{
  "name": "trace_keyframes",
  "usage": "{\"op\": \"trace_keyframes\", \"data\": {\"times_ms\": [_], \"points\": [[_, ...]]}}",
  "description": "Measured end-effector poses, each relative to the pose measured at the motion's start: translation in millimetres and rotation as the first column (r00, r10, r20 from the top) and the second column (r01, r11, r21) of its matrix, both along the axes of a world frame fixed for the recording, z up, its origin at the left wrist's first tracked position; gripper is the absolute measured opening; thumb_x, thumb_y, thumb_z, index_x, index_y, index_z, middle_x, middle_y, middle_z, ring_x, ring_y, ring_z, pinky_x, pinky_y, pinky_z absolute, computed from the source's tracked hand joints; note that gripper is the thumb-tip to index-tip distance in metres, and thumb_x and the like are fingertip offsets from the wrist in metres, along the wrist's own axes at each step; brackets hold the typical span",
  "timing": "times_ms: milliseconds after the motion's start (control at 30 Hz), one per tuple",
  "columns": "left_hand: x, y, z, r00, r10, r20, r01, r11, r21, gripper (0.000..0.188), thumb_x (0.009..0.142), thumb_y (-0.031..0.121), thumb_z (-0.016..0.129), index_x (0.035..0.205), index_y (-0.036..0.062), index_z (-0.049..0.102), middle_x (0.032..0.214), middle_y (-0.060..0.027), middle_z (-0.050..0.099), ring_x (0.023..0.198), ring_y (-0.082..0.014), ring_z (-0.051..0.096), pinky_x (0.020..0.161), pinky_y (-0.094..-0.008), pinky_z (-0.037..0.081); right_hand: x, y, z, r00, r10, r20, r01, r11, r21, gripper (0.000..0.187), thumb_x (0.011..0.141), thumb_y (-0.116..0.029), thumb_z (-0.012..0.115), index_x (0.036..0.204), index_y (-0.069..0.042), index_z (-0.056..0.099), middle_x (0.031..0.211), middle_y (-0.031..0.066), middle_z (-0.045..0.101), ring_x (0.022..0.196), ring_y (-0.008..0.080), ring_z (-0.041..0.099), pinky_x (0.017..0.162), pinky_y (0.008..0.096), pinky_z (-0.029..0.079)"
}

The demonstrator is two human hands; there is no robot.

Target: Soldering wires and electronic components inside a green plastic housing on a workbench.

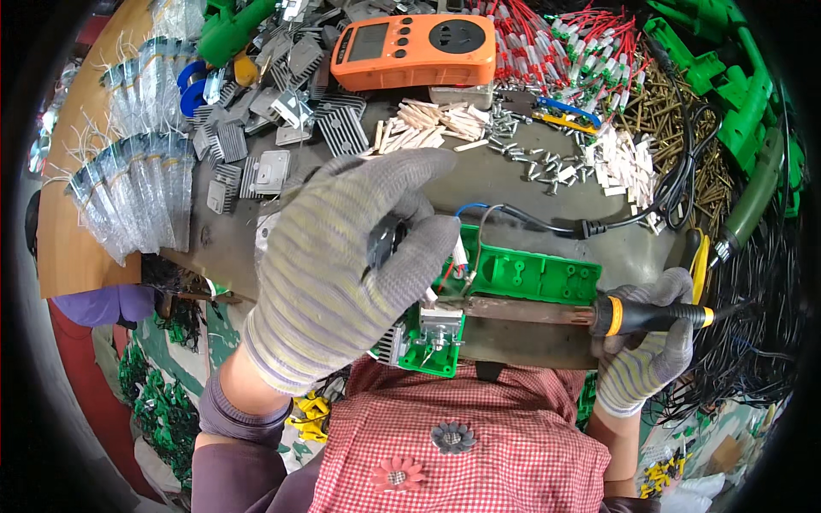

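My left hand (342, 265), in a striped grey knit glove, is closed with thumb and fingers curled together. A dark object (386, 241) shows between them, too covered to name. By the thumb tip are a white sleeve and thin wires. My right hand (647, 342), gloved alike, grips the black and orange handle of a soldering iron (654, 317). Its long brownish shaft points left over an open green plastic housing (537, 275). The iron's tip end is near the wires. Below it, a smaller green section (438, 355) holds a metal heat sink part (440, 319).
An orange meter (413, 51) stands at the back, among grey heat sinks (344, 128), white sleeves (436, 124), loose screws (547, 162) and red-wired parts (556, 51). Clear plastic bags (137, 192) lie left. A black cord (676, 179) and green housings (753, 111) lie right.
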State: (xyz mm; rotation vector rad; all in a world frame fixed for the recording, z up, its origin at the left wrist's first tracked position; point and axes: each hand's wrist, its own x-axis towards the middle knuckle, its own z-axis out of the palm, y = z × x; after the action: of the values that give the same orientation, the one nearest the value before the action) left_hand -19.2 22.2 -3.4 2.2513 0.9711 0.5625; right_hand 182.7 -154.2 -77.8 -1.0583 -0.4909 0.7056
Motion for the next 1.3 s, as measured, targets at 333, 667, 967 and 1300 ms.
{"op": "trace_keyframes", "data": {"times_ms": [333,667,967,1300], "points": [[3,4,9,0.998,-0.054,0.019,0.057,0.931,-0.360,0.018,0.078,0.005,0.073,0.095,0.0018,0.074,0.086,-0.0060,0.070,0.080,-0.0146,0.062,0.076,-0.0278,0.049,0,4,1,1.000,-0.009,0.022,0.009,1.000,0.000,0.046,0.092,-0.052,0.057,0.100,-0.008,0.047,0.054,0.0042,0.050,0.041,0.0133,0.047,0.035,0.0233,0.034],[-9,-1,-18,0.927,-0.231,0.296,0.263,0.962,-0.071,0.018,0.069,-0.001,0.077,0.087,0.0044,0.075,0.076,-0.0043,0.069,0.075,-0.0213,0.062,0.072,-0.0350,0.049,-2,5,9,0.998,0.009,-0.059,-0.009,1.000,0.008,0.049,0.088,-0.048,0.065,0.098,-0.006,0.041,0.055,0.0116,0.053,0.041,0.0183,0.049,0.039,0.0280,0.041],[-8,-8,-28,0.926,-0.278,0.255,0.222,0.948,0.227,0.020,0.064,0.001,0.084,0.080,0.0082,0.074,0.075,-0.0009,0.064,0.076,-0.0223,0.062,0.069,-0.0354,0.049,-2,3,11,0.999,-0.016,-0.052,0.016,1.000,-0.003,0.047,0.090,-0.047,0.063,0.098,-0.006,0.042,0.056,0.0090,0.051,0.042,0.0170,0.049,0.040,0.0270,0.041],[-9,-9,-31,0.911,-0.332,0.246,0.238,0.909,0.343,0.022,0.063,0.003,0.085,0.080,0.0111,0.074,0.076,0.0005,0.062,0.076,-0.0227,0.062,0.068,-0.0349,0.049,0,5,8,0.995,-0.057,-0.087,0.069,0.987,0.144,0.045,0.091,-0.045,0.063,0.092,-0.006,0.041,0.054,0.0062,0.045,0.041,0.0153,0.046,0.041,0.0278,0.042]]}}
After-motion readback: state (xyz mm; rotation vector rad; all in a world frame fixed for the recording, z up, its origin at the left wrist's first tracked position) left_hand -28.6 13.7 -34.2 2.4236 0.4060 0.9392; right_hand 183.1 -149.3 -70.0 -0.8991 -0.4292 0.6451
